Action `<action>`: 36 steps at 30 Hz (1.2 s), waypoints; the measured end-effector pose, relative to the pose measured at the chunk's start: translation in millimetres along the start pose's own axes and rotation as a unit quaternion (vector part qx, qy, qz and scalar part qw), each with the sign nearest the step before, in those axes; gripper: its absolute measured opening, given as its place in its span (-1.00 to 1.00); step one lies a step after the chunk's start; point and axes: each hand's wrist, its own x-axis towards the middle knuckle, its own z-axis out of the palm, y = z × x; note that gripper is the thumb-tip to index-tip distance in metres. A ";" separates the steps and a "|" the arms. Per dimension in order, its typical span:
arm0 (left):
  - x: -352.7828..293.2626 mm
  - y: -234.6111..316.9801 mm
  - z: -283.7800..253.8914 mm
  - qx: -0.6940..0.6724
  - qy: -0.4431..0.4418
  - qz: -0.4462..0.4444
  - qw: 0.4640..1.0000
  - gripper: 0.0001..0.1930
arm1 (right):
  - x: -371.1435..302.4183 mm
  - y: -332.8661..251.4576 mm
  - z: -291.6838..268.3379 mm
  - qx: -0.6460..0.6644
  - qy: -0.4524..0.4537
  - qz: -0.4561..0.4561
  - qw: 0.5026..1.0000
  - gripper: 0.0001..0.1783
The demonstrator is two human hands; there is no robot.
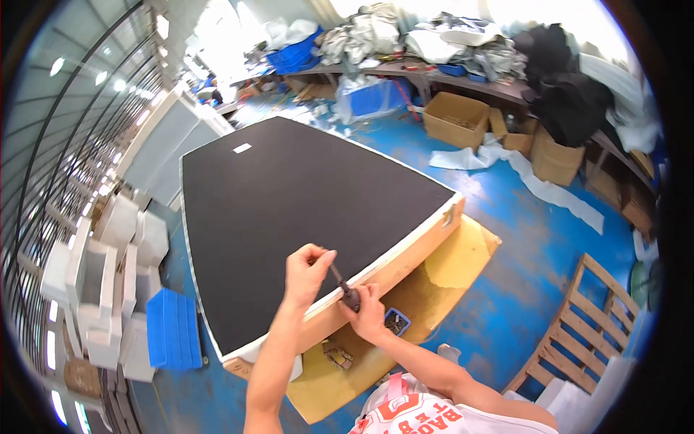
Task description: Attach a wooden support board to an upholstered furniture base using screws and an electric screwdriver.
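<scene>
My right hand (pixel 366 316) is wrapped round the dark handle of a screwdriver (pixel 350 296), beside the near edge of a large black-covered panel (pixel 289 195). The screwdriver's thin shaft points up and to the left, over the panel. At the shaft's tip my left hand (pixel 306 273) is closed in a pinch. What its fingers hold, if anything, is too small to make out. The panel has a white border and a pale wooden side (pixel 412 249). A small blue tray of dark bits (pixel 396 321) sits just right of my right hand.
Under the panel is a yellowish board (pixel 463 253) with gloves (pixel 337 354) on it. A blue bin (pixel 173 329) and white foam-like pieces (pixel 108 289) stand left. A wooden pallet (pixel 578 325) leans at right. Cardboard boxes (pixel 455 121) and a cluttered bench (pixel 405 69) line the back.
</scene>
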 end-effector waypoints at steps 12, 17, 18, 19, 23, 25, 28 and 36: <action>-217.1 -133.3 -44.2 -0.030 0.159 -0.066 0.985 -0.63 | 9.1 10.7 22.5 0.011 0.044 -0.044 0.998 -0.51; -285.0 -378.6 -96.6 0.466 0.197 -0.226 0.833 -0.37 | 2.9 -7.2 29.9 0.007 0.023 -0.037 0.999 -0.56; -266.8 -376.5 -94.3 0.451 0.142 -0.322 0.820 -0.32 | 2.5 0.3 27.8 -0.008 0.030 -0.041 0.999 -0.56; -247.4 -384.7 -97.0 0.445 0.140 -0.317 0.826 -0.32 | 3.5 8.8 26.3 -0.021 0.038 -0.047 0.998 -0.55; -231.6 -452.2 -145.2 0.449 0.079 -0.181 0.871 -0.42 | -0.6 22.6 37.7 0.008 0.064 -0.063 0.996 -0.52; -218.3 -462.8 -152.6 0.471 0.046 -0.023 0.881 -0.49 | 2.3 47.6 40.0 0.046 0.062 -0.030 0.997 -0.49; -210.8 -457.5 -157.2 0.278 0.142 -0.054 0.949 -0.52 | -1.7 41.4 44.1 0.123 0.009 0.068 0.990 -0.47; -183.7 -468.6 -176.5 -0.135 0.079 -0.037 0.987 -0.54 | -4.9 50.1 33.1 0.128 0.054 -0.008 0.990 -0.41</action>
